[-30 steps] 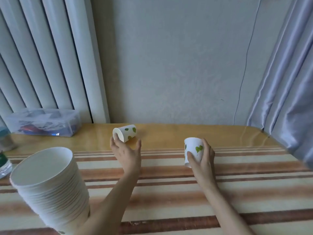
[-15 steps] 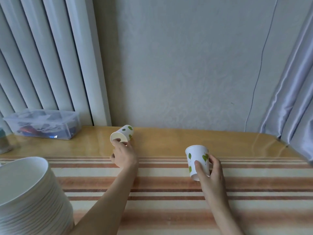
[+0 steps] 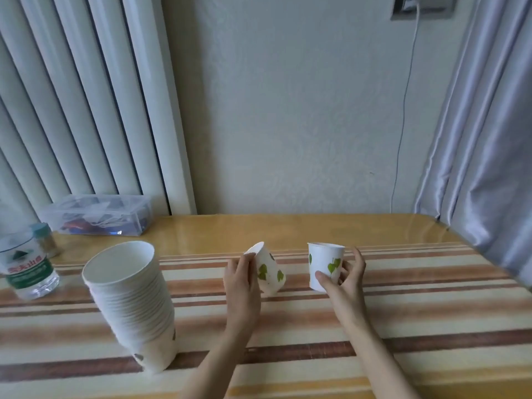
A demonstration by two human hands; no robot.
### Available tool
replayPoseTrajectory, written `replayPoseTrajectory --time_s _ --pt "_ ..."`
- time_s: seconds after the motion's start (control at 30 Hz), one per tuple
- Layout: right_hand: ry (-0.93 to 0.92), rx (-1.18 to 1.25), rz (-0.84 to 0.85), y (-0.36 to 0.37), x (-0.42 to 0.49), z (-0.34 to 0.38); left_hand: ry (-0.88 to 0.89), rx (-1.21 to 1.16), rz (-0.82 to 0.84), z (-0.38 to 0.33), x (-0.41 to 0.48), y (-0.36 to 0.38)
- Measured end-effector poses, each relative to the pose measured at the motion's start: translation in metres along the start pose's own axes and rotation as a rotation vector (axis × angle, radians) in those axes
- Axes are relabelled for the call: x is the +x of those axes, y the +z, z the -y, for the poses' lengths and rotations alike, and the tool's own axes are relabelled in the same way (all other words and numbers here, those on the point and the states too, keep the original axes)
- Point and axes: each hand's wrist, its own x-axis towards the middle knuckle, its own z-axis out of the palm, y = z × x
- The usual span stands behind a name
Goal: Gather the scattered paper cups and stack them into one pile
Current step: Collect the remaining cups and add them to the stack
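A tall stack of white paper cups stands on the striped tablecloth at the left, leaning a little to the left. My left hand grips a white cup with green leaves by its rim, and the cup is tilted with its mouth up and to the left. My right hand holds a second leaf-printed cup upright, thumb in front and fingers behind. Both cups are raised near the middle of the table, to the right of the stack.
A clear plastic box sits at the back left by the radiator. A water bottle and a small jar stand at the left edge. A curtain hangs at the right. The table's wooden far edge meets the wall.
My left hand has closed on the fallen cup at the back and brought it nearer, tilting it up. My right hand has kept its cup. The view has shifted, showing the whole stack.
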Motion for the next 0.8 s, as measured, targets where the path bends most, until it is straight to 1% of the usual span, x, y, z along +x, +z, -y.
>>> replayPoseTrajectory --time_s 0.07,0.2,0.27,0.33,0.43,0.47,0.5,0.6,0.7,0.8 --pt "0.007 -0.031 0.011 -0.003 -0.022 0.003 0.056 0.012 0.065 -0.016 -0.024 -0.022" --pt "-0.006 -0.085 -0.020 -0.010 -0.072 0.010 0.260 0.094 0.266 -0.030 -0.068 -0.060" --pt "-0.033 -0.126 -0.016 -0.014 -0.095 0.013 0.308 0.076 0.312 -0.032 -0.087 -0.071" --pt "-0.045 -0.190 -0.011 -0.017 -0.113 0.011 0.243 0.006 0.333 -0.032 -0.101 -0.075" --pt "-0.035 -0.227 -0.004 -0.019 -0.128 0.011 -0.074 -0.179 0.423 -0.028 -0.106 -0.072" --pt "-0.041 -0.223 0.004 -0.019 -0.131 0.013 -0.143 -0.218 0.450 -0.030 -0.108 -0.071" --pt "-0.046 -0.210 0.010 -0.020 -0.132 0.014 -0.169 -0.230 0.459 -0.031 -0.110 -0.070" --pt "-0.066 -0.152 0.018 -0.018 -0.135 0.029 -0.095 -0.205 0.400 -0.045 -0.114 -0.078" --pt "-0.126 -0.106 0.041 -0.007 -0.134 0.055 -0.006 -0.319 0.307 -0.068 -0.102 -0.105" --pt "-0.192 -0.045 0.095 0.013 -0.132 0.092 0.202 -0.274 0.179 -0.104 -0.082 -0.144"
